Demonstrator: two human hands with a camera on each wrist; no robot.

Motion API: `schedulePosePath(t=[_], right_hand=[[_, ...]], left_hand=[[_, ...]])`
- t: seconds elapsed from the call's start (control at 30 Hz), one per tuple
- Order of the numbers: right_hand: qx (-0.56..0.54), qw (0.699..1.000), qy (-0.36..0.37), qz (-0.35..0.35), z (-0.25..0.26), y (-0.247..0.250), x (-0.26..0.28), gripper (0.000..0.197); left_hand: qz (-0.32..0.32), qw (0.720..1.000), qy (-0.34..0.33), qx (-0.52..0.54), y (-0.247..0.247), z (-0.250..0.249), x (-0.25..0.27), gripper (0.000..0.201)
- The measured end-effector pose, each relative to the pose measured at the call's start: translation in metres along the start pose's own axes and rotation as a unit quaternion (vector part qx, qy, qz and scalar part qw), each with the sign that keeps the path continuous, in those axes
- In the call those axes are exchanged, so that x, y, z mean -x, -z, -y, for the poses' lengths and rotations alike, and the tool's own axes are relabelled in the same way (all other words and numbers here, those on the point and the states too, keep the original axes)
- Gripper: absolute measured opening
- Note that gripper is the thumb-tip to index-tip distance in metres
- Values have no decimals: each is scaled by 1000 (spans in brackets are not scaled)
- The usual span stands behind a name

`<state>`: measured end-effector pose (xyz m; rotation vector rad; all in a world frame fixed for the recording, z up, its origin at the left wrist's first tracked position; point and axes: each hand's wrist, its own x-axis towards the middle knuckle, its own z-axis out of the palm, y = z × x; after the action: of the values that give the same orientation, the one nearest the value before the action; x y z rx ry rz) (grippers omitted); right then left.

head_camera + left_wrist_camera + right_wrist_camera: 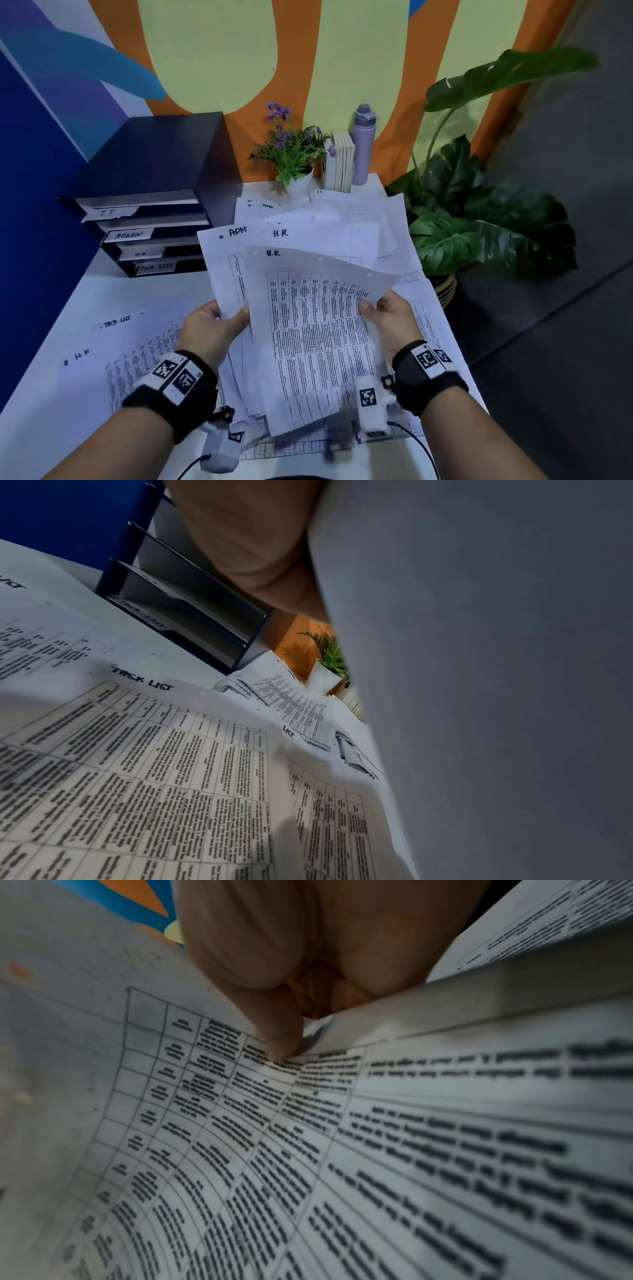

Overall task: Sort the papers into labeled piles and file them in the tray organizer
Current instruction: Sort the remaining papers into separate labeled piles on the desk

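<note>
My left hand (219,320) grips the left edge of a fanned stack of printed papers (226,274) held above the table; its top corner reads ADMIN. My right hand (380,308) pinches the right edge of the front sheet marked H.R. (308,325), which curls toward me; in the right wrist view the thumb (284,1039) presses on that sheet (342,1150). The dark tray organizer (154,219) stands at the back left with slots labeled IT, ADMIN, H.R. and TASK LIST. Sheets marked TASK LIST (137,325) and H.R. (102,363) lie flat on the table to the left.
More loose papers (359,219) cover the back and right of the white table (41,428). Behind them stand a potted purple flower (294,154), several books (340,161) and a lilac bottle (363,144). A large leafy plant (479,205) stands off the table's right edge.
</note>
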<state>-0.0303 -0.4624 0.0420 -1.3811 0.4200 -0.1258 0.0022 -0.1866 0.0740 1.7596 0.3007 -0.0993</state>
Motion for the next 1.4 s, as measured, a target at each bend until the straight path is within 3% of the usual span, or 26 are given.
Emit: schedulePosePath(t=[0.23,0.33,0.43,0.53,0.57,0.67,0.7,0.73,0.8,0.87,0.9,0.97,1.07,1.17,1.4], right_hand=[[-34,999,0,5,-2,-1,-3,28],[109,990,15,-87,-6,3,-11,15],[357,918,33,-167,-11,25,-21,13],[433,885,-28,-171,-9,57,-25,44],[461,869,-43,-176,-8,65,-25,51],[590,776,-40,-219,-5,65,-21,80],[602,766,-19,-224,-3,59,-20,82],[591,779,11,-209,-1,51,-20,77],[484,868,51,-103,2,34,-22,56],[316,948,-4,23,7,11,-16,44],[257,964,-36,66,9,0,-13,40],[209,973,-40,86,8,-15,-9,38],[184,983,-11,26,7,-19,-14,32],[157,988,8,9,4,-13,-18,25],[171,984,2,-55,-7,1,-21,18]], left_hand=[[7,999,10,-35,-4,1,-1,25],[-39,996,7,-83,2,13,-12,36],[-96,990,21,-102,14,18,-22,51],[-113,984,20,-134,24,18,-27,64],[-115,983,20,-141,27,19,-29,62],[-113,984,12,-140,29,19,-28,47],[-108,985,10,-136,28,20,-28,44],[-104,986,12,-131,27,20,-27,47],[-85,988,17,-125,22,19,-24,43],[-63,992,14,-107,15,13,-15,26],[-55,993,12,-99,12,12,-12,23],[-30,995,7,-91,7,9,-6,22],[-15,997,13,-78,5,8,-2,27],[-11,998,17,-65,7,6,0,25],[-43,998,6,-50,14,9,-4,21]])
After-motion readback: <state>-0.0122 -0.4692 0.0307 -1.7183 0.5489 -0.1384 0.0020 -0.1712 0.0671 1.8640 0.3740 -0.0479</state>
